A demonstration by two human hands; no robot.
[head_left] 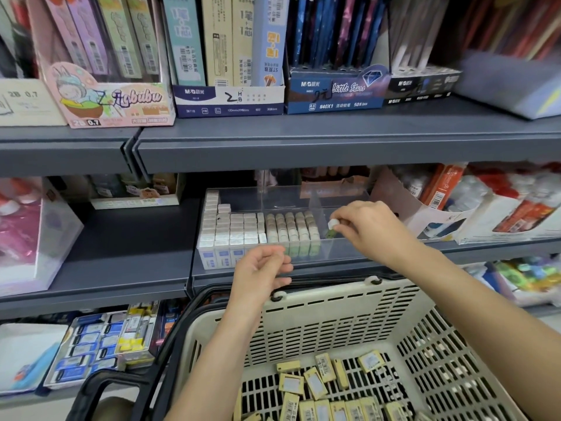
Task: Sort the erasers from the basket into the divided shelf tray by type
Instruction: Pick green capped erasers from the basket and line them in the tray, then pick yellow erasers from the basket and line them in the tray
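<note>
A clear divided tray (334, 194) sits on the middle shelf. Its left section holds rows of white erasers (230, 229); beside them stand rows of green-sleeved erasers (293, 230). My right hand (368, 227) pinches one green-sleeved eraser (331, 227) upright over the tray's right compartment, just past the divider. My left hand (262, 273) hovers in front of the tray's front wall, fingers loosely curled, holding nothing that I can see. Below, a beige basket (334, 317) holds several yellow-sleeved erasers (315, 382) on its floor.
Pencil-lead boxes and pen displays fill the top shelf (303, 138). A cut cardboard box (425, 214) stands right of the tray, a pink packet (27, 235) at far left. Boxes of erasers (103, 344) lie on the lower shelf. The basket's black handle (100, 387) arches at bottom left.
</note>
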